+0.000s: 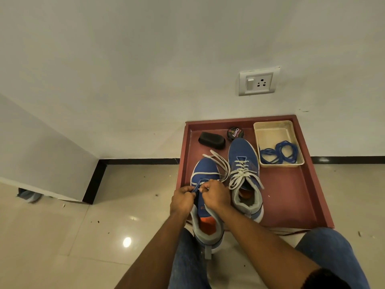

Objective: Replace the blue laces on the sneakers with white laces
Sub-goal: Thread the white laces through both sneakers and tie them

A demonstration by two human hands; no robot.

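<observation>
Low in the middle of the frame, the left hand (181,200) and right hand (215,195) sit close together over the front of the near sneaker (205,207), both with fingers curled. They pinch at the lacing zone of that shoe, the left on a dark blue edge by the eyelets, the right on the end of the white lace (216,163); exactly what each fingertip grips is too small to tell. That lace crosses the toe of the near sneaker once and its loose lengths trail up and to the right, onto the red tray (291,195). The near sneaker overhangs the tray's lower left edge, heel toward the bottom of the frame, between the person's jeans-clad knees. Just right of it, the far sneaker (245,167) stands on the tray, already laced in white, ends hanging loose at its sides. In the tray's upper right corner a cream basket (270,130) holds the coiled blue laces (279,153). Along the tray's top edge lie a black brush (211,139) and, right of it, a round polish tin (235,133). On the wall above is a socket plate (258,81).
</observation>
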